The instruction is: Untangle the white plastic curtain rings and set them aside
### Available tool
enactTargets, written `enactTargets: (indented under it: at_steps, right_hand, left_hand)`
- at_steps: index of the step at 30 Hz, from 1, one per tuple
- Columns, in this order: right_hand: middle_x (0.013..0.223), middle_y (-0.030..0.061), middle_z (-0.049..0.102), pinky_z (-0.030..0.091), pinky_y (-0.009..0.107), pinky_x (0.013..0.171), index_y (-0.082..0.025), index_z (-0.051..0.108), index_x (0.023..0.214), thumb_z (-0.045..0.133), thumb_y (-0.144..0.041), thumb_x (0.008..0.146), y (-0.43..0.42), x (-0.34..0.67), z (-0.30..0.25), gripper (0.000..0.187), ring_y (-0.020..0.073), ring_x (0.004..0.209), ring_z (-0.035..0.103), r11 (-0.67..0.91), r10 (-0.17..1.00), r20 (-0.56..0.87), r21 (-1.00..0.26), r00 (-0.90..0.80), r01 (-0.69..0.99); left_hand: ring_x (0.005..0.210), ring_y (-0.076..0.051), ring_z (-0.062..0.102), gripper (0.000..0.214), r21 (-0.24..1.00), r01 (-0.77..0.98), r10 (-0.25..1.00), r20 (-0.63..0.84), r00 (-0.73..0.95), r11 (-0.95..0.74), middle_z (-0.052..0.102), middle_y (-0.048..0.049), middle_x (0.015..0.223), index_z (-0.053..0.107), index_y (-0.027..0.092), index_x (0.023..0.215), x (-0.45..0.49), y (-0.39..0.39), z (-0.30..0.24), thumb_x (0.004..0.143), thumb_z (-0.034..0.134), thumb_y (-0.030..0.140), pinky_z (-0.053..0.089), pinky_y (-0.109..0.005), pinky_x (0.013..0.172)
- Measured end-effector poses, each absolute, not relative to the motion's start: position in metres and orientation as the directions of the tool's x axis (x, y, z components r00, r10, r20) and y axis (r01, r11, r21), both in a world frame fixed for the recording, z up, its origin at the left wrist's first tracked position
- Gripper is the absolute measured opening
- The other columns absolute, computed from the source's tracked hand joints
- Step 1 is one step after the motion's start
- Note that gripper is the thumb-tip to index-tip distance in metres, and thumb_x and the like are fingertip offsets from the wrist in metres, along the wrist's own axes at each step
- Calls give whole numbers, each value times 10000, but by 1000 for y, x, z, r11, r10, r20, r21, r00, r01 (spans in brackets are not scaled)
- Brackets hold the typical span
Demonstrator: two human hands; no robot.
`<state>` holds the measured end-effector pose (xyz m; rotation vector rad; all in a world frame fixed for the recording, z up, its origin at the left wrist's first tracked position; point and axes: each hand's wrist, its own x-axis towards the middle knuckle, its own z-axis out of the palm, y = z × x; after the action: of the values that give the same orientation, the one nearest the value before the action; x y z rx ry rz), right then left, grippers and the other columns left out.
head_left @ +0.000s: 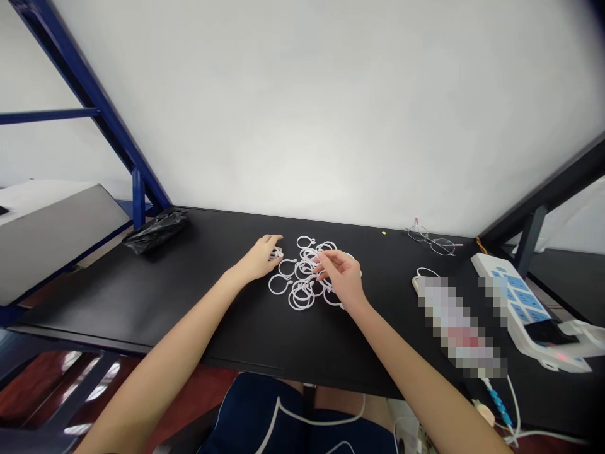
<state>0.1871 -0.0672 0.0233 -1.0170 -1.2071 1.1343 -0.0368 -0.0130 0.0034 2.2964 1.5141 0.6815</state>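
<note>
A loose pile of white curtain rings [302, 296], each with a small eyelet, lies on the black table [179, 296]. At the left side of the pile, my left hand [259, 257] curls its fingers and thumb around a few white rings [275, 253], partly hidden by the palm. Over the pile's right part, my right hand [344, 274] has its thumb and fingertips drawn together on a white ring among the others. That hand covers some of the rings beneath it.
A black plastic bag [158, 231] sits at the table's back left. Eyeglasses [431, 241] lie at the back right, near the wall. A blurred-out phone [458, 328] with a cable and a white power strip [515, 302] are on the right. Blue metal posts [138, 198] frame the left.
</note>
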Motion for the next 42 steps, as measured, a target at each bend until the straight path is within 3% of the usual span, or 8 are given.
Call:
enactTargets:
  at_steps: [3,8,12,20,24,28,35,42]
  right_hand:
    - [735,43,702,571,259,475,-175,684,785,728,-442,747,-67,187,23,274,156,602,661,162,987,162,-982,7,-100]
    - [731,44,709,570,263,483,-173,686,790,738,-435,735,-67,186,22,273,158,598,665,153,988,152,-983,20,-100]
    - [729,44,710,564,257,486,-168,688,808,735,-413,742,-67,187,24,257,149,590,657,150,989,147,-983,32,-102]
    - [782,61,738,494,236,438,-184,704,820,735,-415,739,-67,188,26,247,166,641,658,173,985,170,-979,33,-105]
    - [847,56,752,522,261,522,-202,721,862,761,-389,713,-66,189,26,242,186,740,677,129,988,141,-978,-63,-166]
    - [915,52,763,526,269,637,-210,721,894,751,-347,741,-65,191,26,207,172,810,677,102,981,138,-967,-140,-234]
    - [892,41,764,536,290,692,-211,716,902,780,-351,712,-64,189,22,245,175,816,686,92,982,126,-970,-144,-226]
    - [685,2,679,550,282,628,-181,695,740,776,-436,704,-65,188,22,270,125,601,617,94,991,106,-987,-84,-131]
  left_hand:
    - [1024,-263,625,401,641,623,892,290,346,-449,627,-124,1133,578,178,1167,-31,-10,0,766,573,198,494,-420,932]
    - [883,-219,668,203,802,452,916,293,273,-391,698,-83,973,641,182,979,-20,-11,0,816,569,280,542,-334,774]
    - [883,-200,678,237,855,399,927,216,306,-331,713,-68,972,645,175,1007,-16,-13,2,820,507,219,530,-329,824]
    - [1091,-211,619,311,847,410,940,283,192,-339,683,-73,1117,649,174,1015,-16,-13,6,769,461,139,444,-363,1015]
    - [997,-207,632,235,837,353,898,320,302,-417,690,-58,1037,652,183,1020,-7,-26,17,888,498,303,468,-324,933]
    - [947,-209,626,381,834,303,859,334,389,-461,689,-50,969,673,180,996,2,-39,25,967,394,439,459,-305,894]
    - [804,-184,612,350,814,268,811,363,460,-516,677,-41,856,671,165,987,8,-46,24,941,474,452,451,-272,750]
    - [744,-149,556,321,817,285,824,349,446,-501,637,-25,820,624,157,864,12,-50,26,953,453,414,415,-251,693]
